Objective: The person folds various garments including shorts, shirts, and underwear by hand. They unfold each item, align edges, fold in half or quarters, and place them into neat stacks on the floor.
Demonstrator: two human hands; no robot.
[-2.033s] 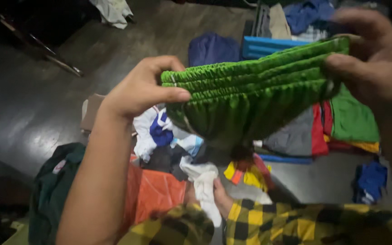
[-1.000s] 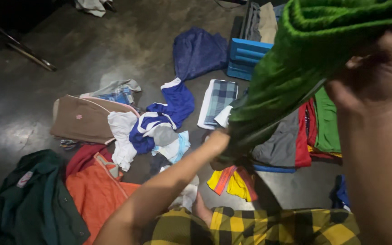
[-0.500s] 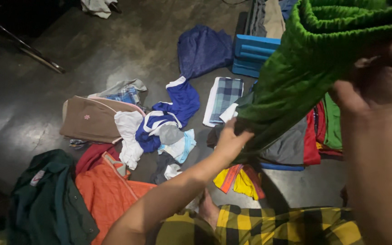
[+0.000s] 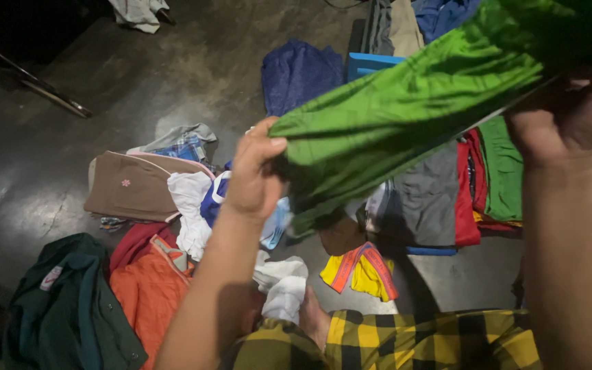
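A bright green, silky fabric garment (image 4: 405,116) is held up in the air between both hands, stretched slantwise above a dark concrete floor (image 4: 56,157) strewn with clothes. Its lower end is pinched by the left hand (image 4: 253,175), whose fingers are curled closed over the cloth with the thumb laid on top. Its upper end is gripped by the right hand (image 4: 573,113), closed into a fist around the bunched fabric near the frame's right edge.

Below the garment, a flat stack of folded clothes in grey, red and green (image 4: 460,192) is seen lying on the floor, with a small yellow garment with orange straps (image 4: 361,270) just in front of it. To the left, a brown flat pouch-like garment (image 4: 131,186), a white cloth (image 4: 190,205), an orange quilted jacket (image 4: 149,294) and a dark green jacket (image 4: 63,315) are spread out. A dark blue garment (image 4: 299,72) is lying beside a light blue plastic crate (image 4: 371,65). Yellow-and-black checked trousers (image 4: 405,339) are seen at the bottom edge.
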